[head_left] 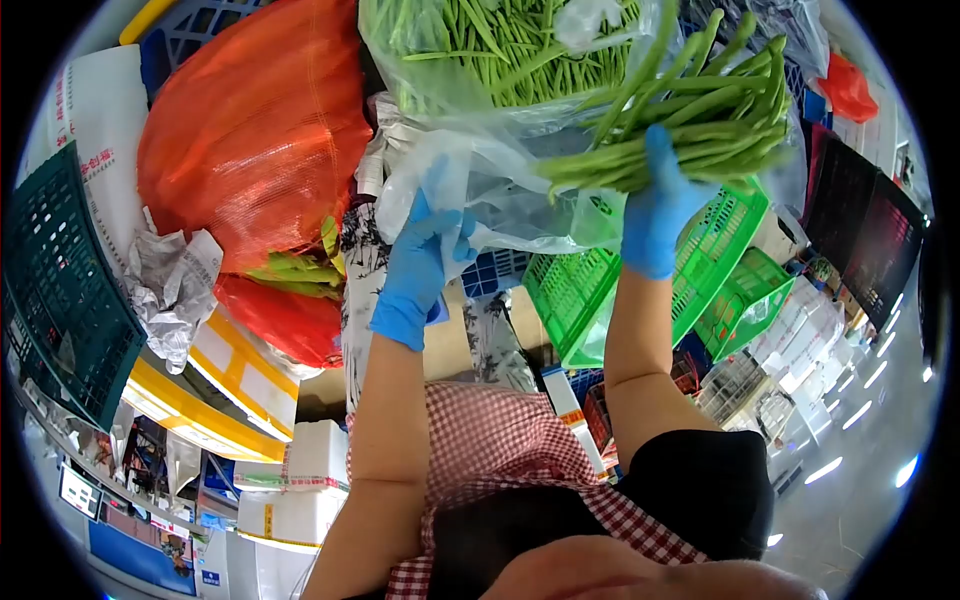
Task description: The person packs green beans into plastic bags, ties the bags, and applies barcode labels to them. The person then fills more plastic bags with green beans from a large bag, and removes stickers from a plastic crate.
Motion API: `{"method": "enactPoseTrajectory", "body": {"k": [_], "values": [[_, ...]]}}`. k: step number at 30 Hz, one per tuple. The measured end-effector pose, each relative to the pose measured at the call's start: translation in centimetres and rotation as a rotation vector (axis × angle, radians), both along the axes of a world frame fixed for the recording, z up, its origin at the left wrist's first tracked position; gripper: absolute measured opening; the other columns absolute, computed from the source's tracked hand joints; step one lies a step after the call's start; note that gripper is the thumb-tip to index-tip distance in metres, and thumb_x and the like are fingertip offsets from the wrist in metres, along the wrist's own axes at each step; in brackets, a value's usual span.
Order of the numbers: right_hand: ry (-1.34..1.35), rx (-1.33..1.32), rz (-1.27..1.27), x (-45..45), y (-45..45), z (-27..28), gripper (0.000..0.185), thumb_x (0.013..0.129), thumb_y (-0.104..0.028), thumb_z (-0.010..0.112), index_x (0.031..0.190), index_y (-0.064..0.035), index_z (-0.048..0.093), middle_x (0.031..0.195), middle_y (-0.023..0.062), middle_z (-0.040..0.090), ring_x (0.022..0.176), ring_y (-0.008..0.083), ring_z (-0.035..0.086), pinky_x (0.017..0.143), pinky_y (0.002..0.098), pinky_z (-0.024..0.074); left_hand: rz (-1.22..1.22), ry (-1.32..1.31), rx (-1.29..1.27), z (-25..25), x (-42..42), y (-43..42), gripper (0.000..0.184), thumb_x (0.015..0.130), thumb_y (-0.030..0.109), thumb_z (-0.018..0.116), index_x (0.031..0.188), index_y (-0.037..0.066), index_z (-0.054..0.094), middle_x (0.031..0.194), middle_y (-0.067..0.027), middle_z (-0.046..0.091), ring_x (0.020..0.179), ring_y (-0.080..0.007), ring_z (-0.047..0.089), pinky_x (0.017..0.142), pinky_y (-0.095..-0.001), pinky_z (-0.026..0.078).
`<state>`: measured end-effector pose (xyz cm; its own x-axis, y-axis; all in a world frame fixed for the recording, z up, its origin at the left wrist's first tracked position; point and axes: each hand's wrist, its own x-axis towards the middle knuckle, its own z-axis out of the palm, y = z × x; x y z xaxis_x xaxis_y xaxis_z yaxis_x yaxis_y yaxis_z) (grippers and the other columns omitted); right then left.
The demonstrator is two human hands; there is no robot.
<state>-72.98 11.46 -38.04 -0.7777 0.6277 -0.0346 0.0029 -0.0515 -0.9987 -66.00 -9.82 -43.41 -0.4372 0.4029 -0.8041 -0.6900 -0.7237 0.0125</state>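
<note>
A clear plastic bag [540, 215] hangs from my left hand [420, 255], whose blue-gloved fingers are closed on its edge. My right hand [662, 210], also in a blue glove, grips a thick bunch of long green beans [700, 130]. The bunch lies just above the bag's right part, and its left tips overlap the bag. Behind both hands, a large clear bag [430, 80] holds a heap of green beans [530, 60]. The palm side of my right hand is partly hidden by the beans.
An orange mesh sack [265, 130] with leafy greens [295, 270] at its mouth stands left, beside crumpled paper [175, 285] and a dark green crate [70, 290]. Green crates [570, 305] sit below my right hand. White foam boxes [310, 470] are at the lower left.
</note>
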Motion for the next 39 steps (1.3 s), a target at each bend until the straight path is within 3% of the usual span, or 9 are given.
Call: {"method": "enactPoseTrajectory", "body": {"k": [5, 12, 19, 23, 27, 30, 34, 38, 39], "values": [[-0.272, 0.665, 0.400, 6.6, -2.7, -5.0, 0.076, 0.058, -0.015, 0.077, 0.122, -0.0024, 0.038, 0.112, 0.0107, 0.050, 0.098, 0.0176, 0.051, 0.083, 0.0327, 0.0445, -0.028, -0.028, 0.047, -0.3, 0.5, -0.3, 0.056, 0.075, 0.008, 0.053, 0.127, 0.016, 0.037, 0.069, -0.0059, 0.048, 0.049, -0.0129, 0.038, 0.050, -0.0268, 0.036], [-0.246, 0.518, 0.833, 11.3, -4.5, -13.6, 0.085, 0.059, -0.020, 0.074, 0.131, -0.0089, 0.030, 0.106, 0.0151, 0.052, 0.088, 0.0300, 0.057, 0.071, 0.0338, 0.0481, -0.054, -0.087, -0.014, -2.3, 1.4, -1.2, 0.044, 0.075, 0.012, 0.054, 0.118, 0.012, 0.044, 0.066, -0.0025, 0.048, 0.047, -0.0099, 0.035, 0.053, -0.0249, 0.036], [0.034, 1.242, 1.713, 15.1, -1.9, -18.7, 0.053, 0.079, -0.028, 0.052, 0.130, -0.0220, 0.037, 0.106, 0.0121, 0.055, 0.082, 0.0295, 0.059, 0.067, 0.0377, 0.0482, -0.102, 0.082, -0.024, -1.0, 0.9, -0.1, 0.057, 0.076, 0.009, 0.052, 0.129, 0.012, 0.034, 0.067, -0.0041, 0.049, 0.048, -0.0099, 0.036, 0.056, -0.0256, 0.038], [-0.516, 1.426, 1.669, 15.8, -0.6, -20.8, 0.037, 0.079, -0.023, 0.051, 0.115, -0.0229, 0.051, 0.122, 0.0114, 0.047, 0.101, 0.0351, 0.051, 0.092, 0.0588, 0.0268, -0.129, 0.074, -0.131, -1.1, 0.3, 0.1, 0.054, 0.076, 0.007, 0.050, 0.129, 0.010, 0.035, 0.068, -0.0052, 0.050, 0.051, -0.0120, 0.040, 0.058, -0.0277, 0.040], [-1.170, 1.453, 1.960, 12.1, 1.6, -17.8, 0.037, 0.077, -0.023, 0.053, 0.114, -0.0187, 0.055, 0.107, 0.0103, 0.058, 0.110, 0.0363, 0.045, 0.098, 0.0606, 0.0144, -0.153, 0.118, -0.200, -2.3, 0.8, 0.1, 0.053, 0.076, 0.006, 0.050, 0.127, 0.006, 0.036, 0.065, -0.0057, 0.049, 0.054, -0.0144, 0.044, 0.061, -0.0298, 0.042], [-0.991, 0.792, 2.056, 5.5, 2.7, -12.3, 0.039, 0.076, -0.018, 0.056, 0.114, -0.0102, 0.054, 0.105, 0.0109, 0.059, 0.108, 0.0296, 0.049, 0.099, 0.0495, 0.0255, -0.080, 0.080, -0.170, -2.6, 0.4, 0.2, 0.052, 0.075, 0.006, 0.051, 0.125, 0.004, 0.038, 0.064, -0.0062, 0.049, 0.054, -0.0154, 0.045, 0.059, -0.0298, 0.042], [-0.893, -0.065, 0.986, -4.5, 0.3, -10.9, 0.050, 0.074, -0.021, 0.064, 0.119, -0.0042, 0.049, 0.109, 0.0164, 0.056, 0.099, 0.0229, 0.055, 0.085, 0.0321, 0.0441, -0.133, 0.044, -0.196, -3.1, 0.1, 0.3, 0.052, 0.074, 0.005, 0.053, 0.124, 0.001, 0.039, 0.063, -0.0069, 0.050, 0.053, -0.0166, 0.047, 0.055, -0.0298, 0.043], [-0.373, 1.212, 0.740, -12.2, -0.9, -21.3, 0.054, 0.072, -0.031, 0.065, 0.119, -0.0078, 0.049, 0.112, 0.0193, 0.054, 0.098, 0.0335, 0.054, 0.083, 0.0384, 0.0439, -0.093, -0.019, -0.195, -3.8, -0.3, 0.4, 0.053, 0.074, 0.005, 0.056, 0.124, 0.000, 0.038, 0.063, -0.0069, 0.050, 0.053, -0.0165, 0.049, 0.053, -0.0297, 0.043], [-0.454, 1.089, 0.773, -13.5, -2.3, -20.2, 0.051, 0.071, -0.034, 0.064, 0.113, -0.0081, 0.053, 0.110, 0.0180, 0.055, 0.098, 0.0326, 0.054, 0.085, 0.0386, 0.0418, -0.084, -0.037, -0.188, -3.8, -0.2, 0.3, 0.055, 0.074, 0.005, 0.056, 0.124, 0.000, 0.037, 0.063, -0.0067, 0.050, 0.053, -0.0164, 0.049, 0.053, -0.0297, 0.043]]}}
